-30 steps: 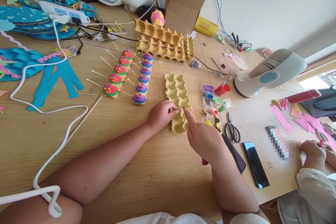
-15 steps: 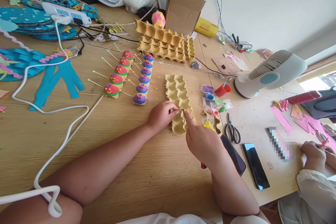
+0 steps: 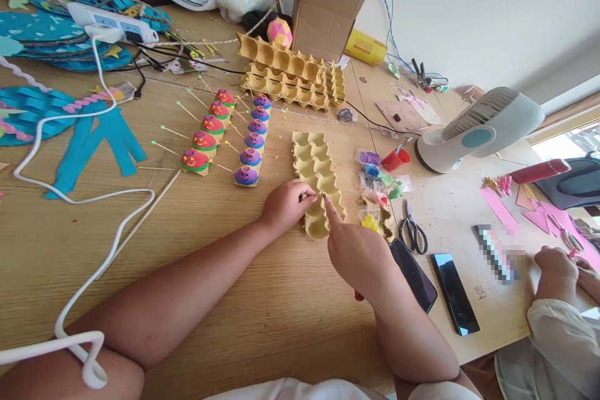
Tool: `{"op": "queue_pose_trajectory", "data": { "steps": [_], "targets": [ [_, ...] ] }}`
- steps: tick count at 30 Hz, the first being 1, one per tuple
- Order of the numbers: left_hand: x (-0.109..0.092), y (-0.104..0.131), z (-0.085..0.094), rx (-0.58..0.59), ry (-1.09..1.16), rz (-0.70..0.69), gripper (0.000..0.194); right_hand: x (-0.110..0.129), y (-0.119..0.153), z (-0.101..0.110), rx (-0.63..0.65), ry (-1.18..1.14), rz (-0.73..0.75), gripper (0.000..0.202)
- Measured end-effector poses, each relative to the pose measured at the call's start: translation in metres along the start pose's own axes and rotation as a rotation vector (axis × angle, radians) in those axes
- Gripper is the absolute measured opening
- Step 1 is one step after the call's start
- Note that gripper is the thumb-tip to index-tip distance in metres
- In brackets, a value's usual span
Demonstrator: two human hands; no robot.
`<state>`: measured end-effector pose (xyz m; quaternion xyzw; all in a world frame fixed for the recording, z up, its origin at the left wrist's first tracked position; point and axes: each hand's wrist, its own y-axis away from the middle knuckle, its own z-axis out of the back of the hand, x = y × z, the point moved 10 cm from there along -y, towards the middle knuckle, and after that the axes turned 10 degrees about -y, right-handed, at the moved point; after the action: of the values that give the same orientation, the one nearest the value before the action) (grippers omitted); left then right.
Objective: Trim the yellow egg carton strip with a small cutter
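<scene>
1. Your left hand point(image 3: 284, 203) is reaching onto the near part of the egg carton point(image 3: 307, 165), thumb and forefinger closing together; they appear to be pinching its pulp, probably to steady it.
2. Your right hand point(image 3: 360, 256) is curling round a mostly hidden tool point(image 3: 359, 295), its red end showing below the palm. The forefinger is extending towards the tip, presumably for control.
3. The egg carton is lying flat on the bench point(image 3: 281, 287) between your hands, its cups facing up and showing bare pulp; the hollows beneath your fingers are remaining partly hidden.
4. To its left, the red-and-green painted cups point(image 3: 195, 160) and the purple-and-blue painted cups point(image 3: 246, 175) are standing domes up in two rows, apparently keeping their decorated sides exposed.
5. To its right, clear bags point(image 3: 370, 222) are holding soft-looking yellow, red, green, blue and purple material, the colours seemingly being kept separate.
6. Beside them, the red cup point(image 3: 396, 159) is tilting and holding a small bluish item, too small to identify.
7. Behind, the cardboard box point(image 3: 323, 25) is supporting something white; its interior is hiding from view.
</scene>
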<state>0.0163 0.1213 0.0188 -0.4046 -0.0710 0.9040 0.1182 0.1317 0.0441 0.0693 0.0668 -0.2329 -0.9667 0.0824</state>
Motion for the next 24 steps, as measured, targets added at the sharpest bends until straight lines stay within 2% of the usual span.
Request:
{"op": "queue_pose_trajectory", "data": {
  "steps": [9,14,24],
  "targets": [
    [-0.001,0.001,0.000,0.004,-0.010,-0.001,0.010,-0.004,0.013,0.004,0.006,0.009,0.050,0.063],
    [0.001,0.001,0.002,-0.016,-0.004,0.015,0.008,-0.012,0.013,0.016,-0.065,-0.011,0.001,0.065],
    [0.000,0.001,0.000,0.004,0.013,0.013,0.009,-0.003,-0.001,0.005,-0.044,-0.008,0.019,0.063]
  ]
}}
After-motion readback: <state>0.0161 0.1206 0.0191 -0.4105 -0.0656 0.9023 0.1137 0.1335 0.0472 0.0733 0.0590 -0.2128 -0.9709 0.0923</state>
